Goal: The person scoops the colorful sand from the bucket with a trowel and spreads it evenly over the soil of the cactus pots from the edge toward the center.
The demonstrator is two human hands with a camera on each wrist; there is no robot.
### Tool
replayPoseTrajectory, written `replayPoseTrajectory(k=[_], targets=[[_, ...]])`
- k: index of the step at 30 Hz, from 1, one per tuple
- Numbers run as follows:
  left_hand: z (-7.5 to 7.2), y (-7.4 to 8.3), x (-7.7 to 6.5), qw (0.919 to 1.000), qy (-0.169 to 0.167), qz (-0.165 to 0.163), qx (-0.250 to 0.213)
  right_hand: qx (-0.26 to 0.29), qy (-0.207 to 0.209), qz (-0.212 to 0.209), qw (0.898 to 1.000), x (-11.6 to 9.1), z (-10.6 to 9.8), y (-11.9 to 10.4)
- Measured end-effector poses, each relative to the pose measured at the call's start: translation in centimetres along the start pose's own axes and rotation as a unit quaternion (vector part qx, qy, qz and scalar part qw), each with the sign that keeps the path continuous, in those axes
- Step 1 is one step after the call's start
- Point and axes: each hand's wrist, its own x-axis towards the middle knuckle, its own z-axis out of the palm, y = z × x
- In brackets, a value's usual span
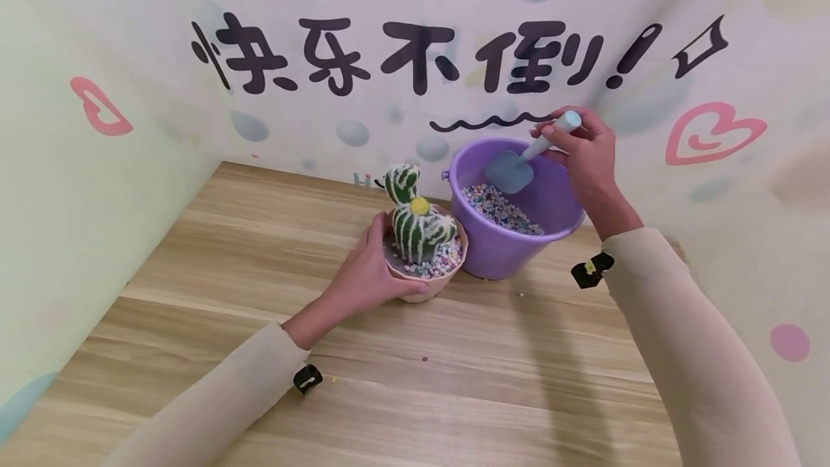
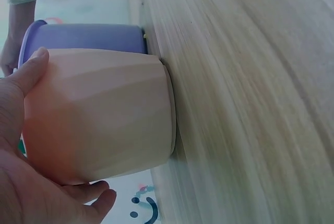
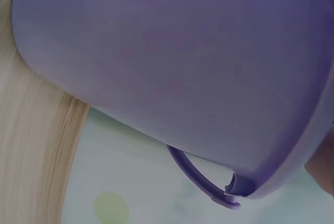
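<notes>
A cactus [image 1: 415, 233] with white fuzzy ridges and a yellow flower stands in a pale peach pot [image 2: 99, 114]. Colourful pebbles [image 1: 447, 256] cover the right part of the pot's top; grey shows at its left. My left hand [image 1: 372, 269] grips the pot from the left, thumb on the near side. Beside the pot stands a purple bucket [image 1: 496, 254] with more pebbles [image 1: 499, 211] inside. My right hand [image 1: 590, 153] holds a small blue shovel [image 1: 512, 171] by its handle, its blade inside the bucket above the pebbles. The right wrist view mostly shows the bucket's outer wall.
Pot and bucket stand on a wood-grain table [image 1: 227, 272], near its back edge. Behind them hangs a pale printed cloth [image 1: 363, 103] with black characters. A few stray pebbles [image 1: 424, 359] lie on the table. The bucket's handle [image 3: 195, 177] hangs along its side.
</notes>
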Motion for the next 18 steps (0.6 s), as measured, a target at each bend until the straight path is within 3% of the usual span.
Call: replayPoseTrajectory(k=[10, 18], targets=[[0.3, 0.6, -0.2, 0.9995, 0.008, -0.026, 0.019, -0.064, -0.015, 0.005, 0.998, 0.5, 0.2, 1.1], [0.0, 0.6, -0.3, 0.9995, -0.008, -0.027, 0.015, -0.055, -0.008, 0.007, 0.998, 0.2, -0.3, 1.8]])
